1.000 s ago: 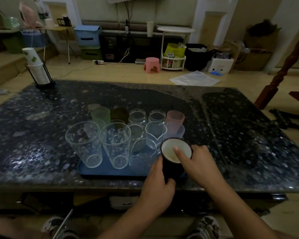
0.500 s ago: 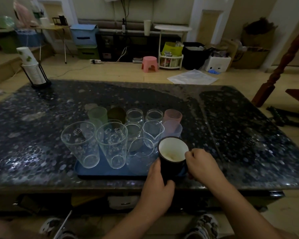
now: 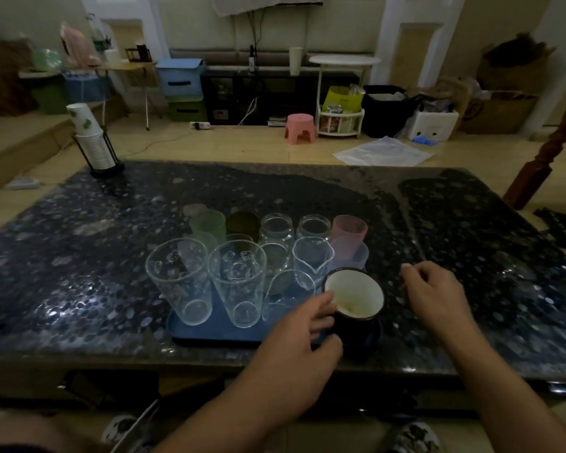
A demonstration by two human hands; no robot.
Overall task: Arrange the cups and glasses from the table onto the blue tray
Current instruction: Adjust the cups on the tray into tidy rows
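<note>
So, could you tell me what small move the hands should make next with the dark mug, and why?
Probably let the left hand release the mug and draw back. The mug sits upright at the tray's near right corner, the right hand is off it, and no other cup appears loose on the table.

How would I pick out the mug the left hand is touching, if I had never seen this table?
Find the dark speckled table and the blue tray of drinkware at its near edge. At the tray's near right corner stands the mug, the left hand against its side. Its neighbours are clear or pastel; only it is dark outside and cream-white inside.
</note>
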